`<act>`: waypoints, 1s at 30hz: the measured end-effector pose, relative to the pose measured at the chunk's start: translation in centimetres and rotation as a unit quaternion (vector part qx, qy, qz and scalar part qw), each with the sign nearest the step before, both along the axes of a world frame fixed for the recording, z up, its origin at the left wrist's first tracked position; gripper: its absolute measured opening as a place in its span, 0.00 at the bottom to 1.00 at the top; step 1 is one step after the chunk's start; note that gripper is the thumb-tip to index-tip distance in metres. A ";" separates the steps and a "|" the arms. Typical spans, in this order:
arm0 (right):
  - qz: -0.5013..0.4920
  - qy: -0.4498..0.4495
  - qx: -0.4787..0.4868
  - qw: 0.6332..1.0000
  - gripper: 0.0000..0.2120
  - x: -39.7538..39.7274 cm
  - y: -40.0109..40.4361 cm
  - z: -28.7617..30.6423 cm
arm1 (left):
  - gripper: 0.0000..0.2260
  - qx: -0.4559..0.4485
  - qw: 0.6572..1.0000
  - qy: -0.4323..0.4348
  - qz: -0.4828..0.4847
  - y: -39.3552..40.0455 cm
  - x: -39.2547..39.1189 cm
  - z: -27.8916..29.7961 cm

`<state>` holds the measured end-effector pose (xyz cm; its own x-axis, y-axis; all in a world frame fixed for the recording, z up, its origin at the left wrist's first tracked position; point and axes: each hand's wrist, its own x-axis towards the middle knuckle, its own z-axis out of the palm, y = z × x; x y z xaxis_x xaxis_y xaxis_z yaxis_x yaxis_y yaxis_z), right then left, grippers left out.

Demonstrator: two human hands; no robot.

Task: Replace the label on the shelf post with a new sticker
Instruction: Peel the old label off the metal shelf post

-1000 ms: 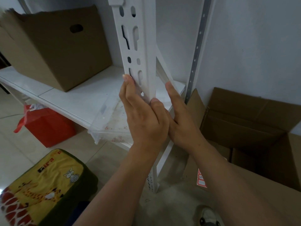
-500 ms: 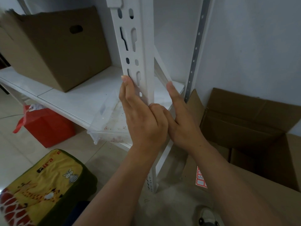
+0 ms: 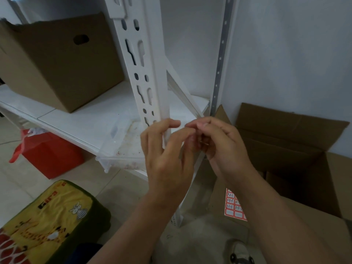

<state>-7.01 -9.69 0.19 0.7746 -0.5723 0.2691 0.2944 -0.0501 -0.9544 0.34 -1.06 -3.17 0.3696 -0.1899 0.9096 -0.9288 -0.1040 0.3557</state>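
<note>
The white shelf post (image 3: 152, 77) stands tall in the middle of the frame, and its front looks bare where I can see it. A moment ago both my hands lay flat against it, low down. Now they have come off and meet just to the right of it. My left hand (image 3: 167, 153) is loosely curled, fingers near the post's edge. My right hand (image 3: 219, 141) has its fingertips pinched together, but I cannot tell if a little label is in that grip; it is too small and blurry. I think the old label may be off. The sheet of red stickers (image 3: 233, 205) waits in the lower right, leaning on a brown box (image 3: 297, 141).
</note>
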 end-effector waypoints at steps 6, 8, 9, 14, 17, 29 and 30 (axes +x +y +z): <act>0.038 -0.030 0.019 0.999 0.11 -0.5 -0.4 0.0 | 0.07 0.005 0.996 0.034 -0.084 0.1 -0.1 0.4; 0.037 -0.025 0.016 0.999 0.11 -0.7 -0.5 0.0 | 0.07 0.007 0.994 0.048 -0.095 0.1 -0.1 0.4; 0.036 -0.024 0.018 0.999 0.11 -0.7 -0.5 0.0 | 0.07 0.009 0.993 0.054 -0.100 0.1 -0.1 0.4; 0.037 -0.024 0.019 0.999 0.10 -0.9 -0.5 0.1 | 0.08 0.014 0.993 0.059 -0.101 0.1 -0.2 0.7; 0.042 -0.026 0.026 0.998 0.10 -0.9 -0.4 0.1 | 0.11 0.017 0.994 0.060 -0.091 0.2 -0.3 0.9; 0.059 -0.014 0.024 0.998 0.11 -0.4 -0.2 -0.2 | 0.12 -0.038 0.998 0.015 -0.047 1.4 0.6 1.6; 0.060 -0.013 0.024 0.998 0.11 -0.2 -0.2 -0.3 | 0.12 -0.042 0.998 0.014 -0.047 1.5 0.7 1.6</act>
<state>-7.24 -9.89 -0.09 0.8312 -0.4894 0.2638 0.3196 0.0323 -0.9470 1.05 0.45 -1.59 0.3787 -0.1491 0.9134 -0.9228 0.0143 0.3850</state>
